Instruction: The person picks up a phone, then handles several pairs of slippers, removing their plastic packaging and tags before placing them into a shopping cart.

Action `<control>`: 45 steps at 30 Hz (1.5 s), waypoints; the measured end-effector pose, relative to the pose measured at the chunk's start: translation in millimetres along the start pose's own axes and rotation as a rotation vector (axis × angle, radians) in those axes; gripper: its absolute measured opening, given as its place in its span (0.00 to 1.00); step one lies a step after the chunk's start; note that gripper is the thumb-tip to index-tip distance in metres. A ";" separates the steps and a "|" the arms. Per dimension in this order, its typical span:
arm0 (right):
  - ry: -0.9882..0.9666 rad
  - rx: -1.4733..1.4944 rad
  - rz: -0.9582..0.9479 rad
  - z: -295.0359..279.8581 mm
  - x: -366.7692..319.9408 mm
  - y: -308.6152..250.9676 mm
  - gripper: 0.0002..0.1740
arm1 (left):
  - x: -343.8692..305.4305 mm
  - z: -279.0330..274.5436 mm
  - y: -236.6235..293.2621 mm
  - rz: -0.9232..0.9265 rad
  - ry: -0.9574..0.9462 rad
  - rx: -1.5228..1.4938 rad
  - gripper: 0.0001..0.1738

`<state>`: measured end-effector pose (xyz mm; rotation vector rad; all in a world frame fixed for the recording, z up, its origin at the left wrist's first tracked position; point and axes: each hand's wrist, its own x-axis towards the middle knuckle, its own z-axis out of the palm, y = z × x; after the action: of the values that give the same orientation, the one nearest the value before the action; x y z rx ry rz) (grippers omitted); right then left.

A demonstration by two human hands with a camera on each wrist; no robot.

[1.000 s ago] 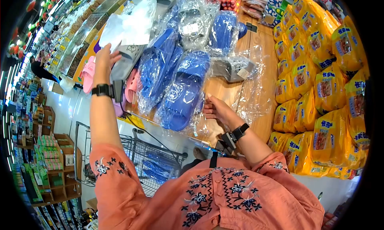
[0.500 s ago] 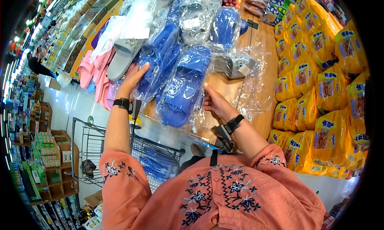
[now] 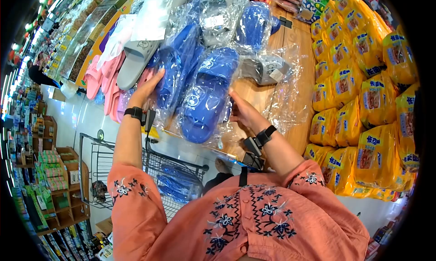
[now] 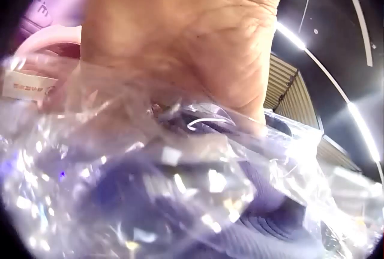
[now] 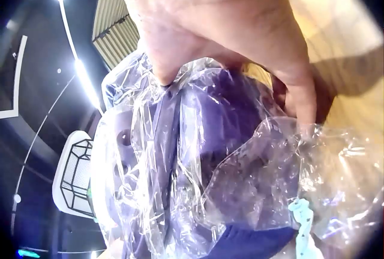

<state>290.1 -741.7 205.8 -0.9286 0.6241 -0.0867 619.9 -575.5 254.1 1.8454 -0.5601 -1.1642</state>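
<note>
1. Blue slippers (image 3: 210,95) in shiny clear wrap lie on the big wooden table (image 3: 297,41), between my hands.
2. Yellow bags (image 3: 349,111) sit in a big pile on my right.
3. My cart (image 3: 106,165) is down on my left.
4. My left hand (image 3: 147,86) touches the wrap with its thumb; I can't tell how its other fingers lie.
5. My right hand (image 3: 250,112) is wide and loosely bent, touching the slippers' side.

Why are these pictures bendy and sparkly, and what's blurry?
Head view: shelves bend near the black round edge, probably a wide lens. Left wrist view: light sparkles off the plastic; the blue slipper under it is blurry. Right wrist view: ceiling lights glare white; a shadow lies beside the right hand.
</note>
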 end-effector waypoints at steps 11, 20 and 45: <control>0.051 0.048 0.012 -43.1 0.6 -4.6 0.29 | -20.9 42.4 -22.5 -0.021 -0.103 -0.466 0.39; -0.006 0.069 0.006 -48.9 6.1 10.7 0.30 | -57.8 84.1 -18.9 0.094 -0.129 -0.586 0.37; -0.256 0.042 -0.213 -24.3 -48.2 -23.3 0.30 | -174.8 145.2 -50.8 0.316 0.244 -0.719 0.36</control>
<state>241.8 -757.5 235.5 -0.9453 0.2848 -0.1681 407.1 -482.3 269.8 1.1987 -0.2304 -0.7705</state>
